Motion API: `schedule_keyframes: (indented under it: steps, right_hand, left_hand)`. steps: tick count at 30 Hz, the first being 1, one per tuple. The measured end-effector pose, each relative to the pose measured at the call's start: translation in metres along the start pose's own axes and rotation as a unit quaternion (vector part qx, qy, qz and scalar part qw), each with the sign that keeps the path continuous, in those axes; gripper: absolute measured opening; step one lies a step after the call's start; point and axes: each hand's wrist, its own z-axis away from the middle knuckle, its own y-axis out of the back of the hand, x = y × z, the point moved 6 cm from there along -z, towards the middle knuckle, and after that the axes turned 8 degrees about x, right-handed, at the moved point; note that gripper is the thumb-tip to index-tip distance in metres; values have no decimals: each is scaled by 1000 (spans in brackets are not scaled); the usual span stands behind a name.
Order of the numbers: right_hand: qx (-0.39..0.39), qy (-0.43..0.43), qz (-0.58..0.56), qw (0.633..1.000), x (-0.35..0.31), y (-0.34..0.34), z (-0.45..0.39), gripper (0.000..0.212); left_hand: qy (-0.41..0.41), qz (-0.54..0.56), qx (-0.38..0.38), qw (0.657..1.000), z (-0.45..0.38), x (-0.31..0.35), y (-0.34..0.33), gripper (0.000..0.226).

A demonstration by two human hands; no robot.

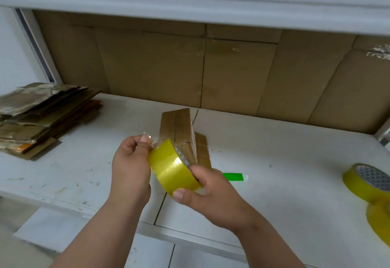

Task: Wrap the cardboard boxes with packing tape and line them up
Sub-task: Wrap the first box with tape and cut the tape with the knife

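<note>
The roll of yellow packing tape [172,171] is held in the air above the front part of the white desk [285,162], between both hands. The right hand [207,194] grips the roll, with the thumb on its near edge and the fingers on the far side. The left hand [132,162] pinches the loose end of the tape [148,138] just above and left of the roll, fingers curled. The small cardboard box [179,132] stands on the desk directly behind the roll, its long axis going away from the person; the right hand seems nearer to it. I judge the tape end must next go forward onto the box. A green marker [233,176] lies right of the hands, and two other tape rolls [371,183] are at the right edge.
</note>
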Motion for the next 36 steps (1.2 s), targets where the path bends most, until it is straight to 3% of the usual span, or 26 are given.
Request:
schedule_keyframes:
  steps: [3,6,11,14,17,28,31,36]
  right_hand:
    - [2,-1,34,999,-2,9,5,39]
    - [11,-17,-19,1000,-4,23,6,17]
    - [58,-24,0,998,2,61,4,37]
    - [87,-35,-36,995,4,81,-1,35]
    - [102,-36,-3,994,3,93,-11,32]
    - [95,-48,52,993,10,105,-31,32]
    - [98,-48,56,992,11,108,-35,34]
    - [109,-52,67,990,10,115,-45,40]
  left_hand:
    - [19,63,-2,998,4,8,1,18]
    - [38,105,16,994,10,14,3,18]
    - [105,206,108,967,-8,17,23,17]
    - [140,199,92,966,-19,9,26,13]
    - [151,170,66,971,-19,1,22,8]
    - [131,218,71,965,-18,-11,16,13]
    - [99,210,65,971,-23,-9,18,24]
    - [118,198,66,971,-29,-9,19,45]
